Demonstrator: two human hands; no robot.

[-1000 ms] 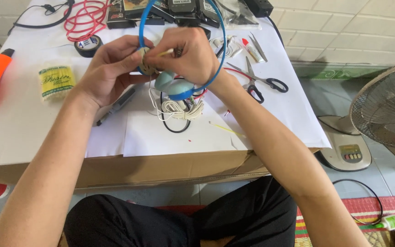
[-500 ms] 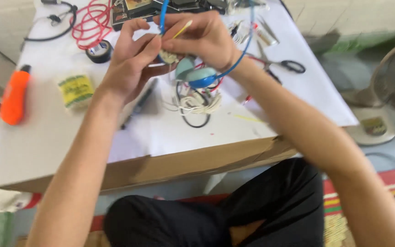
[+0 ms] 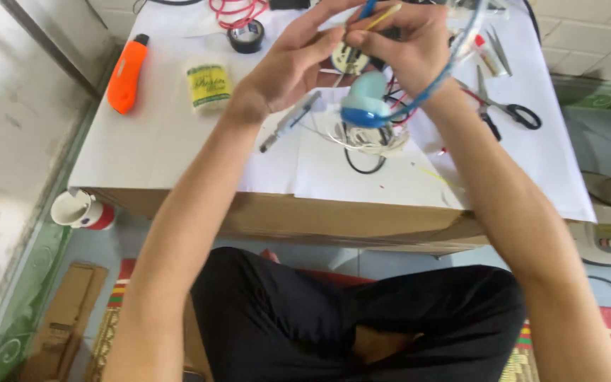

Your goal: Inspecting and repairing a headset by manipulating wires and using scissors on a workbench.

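The top of the small white part [image 3: 350, 60] is hard to see behind the fingers. The left hand [image 3: 293, 65] and the right hand [image 3: 408, 44] are up above the table [image 3: 178, 134], close together. Both hands' fingers pinch the part. A blue wire [image 3: 433, 83] loops over the right wrist.

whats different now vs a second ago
Both hands rose toward the far edge of the table: the left hand still pinches the small round white part, the right hand still holds a thin yellow stick at it. The blue headphones stayed hanging below them. The view swung left, bringing a white cup into sight. The orange tool, scissors and tape roll stayed put.
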